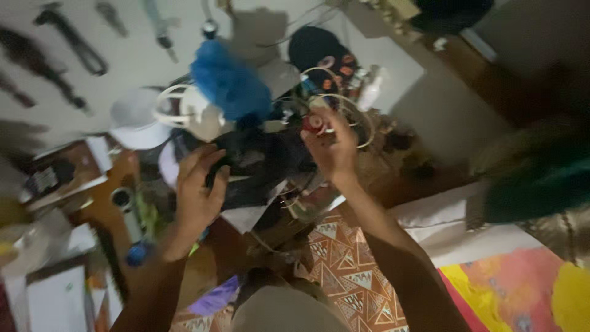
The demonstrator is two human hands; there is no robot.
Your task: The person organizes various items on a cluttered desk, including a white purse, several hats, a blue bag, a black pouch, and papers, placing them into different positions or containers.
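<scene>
A pale wall (141, 61) is filling the upper half of the head view, with dark elongated tools (67, 37) hanging on it at 10 o'clock; below it a cluttered brown tabletop (117, 184) is carrying papers and small objects, all blurred by camera motion. At the frame's centre a dark heap of material (264, 160) is sitting with a fluffy blue tuft (230, 83) above it at 12 o'clock and a white cap-like object (138, 120) at 10 o'clock. The right hand (332, 144) is rising just right of centre, its fingers pinching a small red object (313, 123) against the thumb; the grip is clenched on that item, which is sitting at the fingertips among thin pale wire loops (344, 107). Whether the loops are joined to the red object cannot be told. The left hand (200, 184) is lying at 9 o'clock from centre, fingers curling over the edge of the dark heap and touching it; whether this grip is closing on anything cannot be told through the blur. A black rounded shape (316, 49) is sitting at 1 o'clock. Patterned orange-and-white cloth (347, 270) is lying at 6 o'clock, with a bright yellow and pink sheet (522, 289) at 4 o'clock. A dark green blurred mass (534, 184) is occupying 3 o'clock.
</scene>
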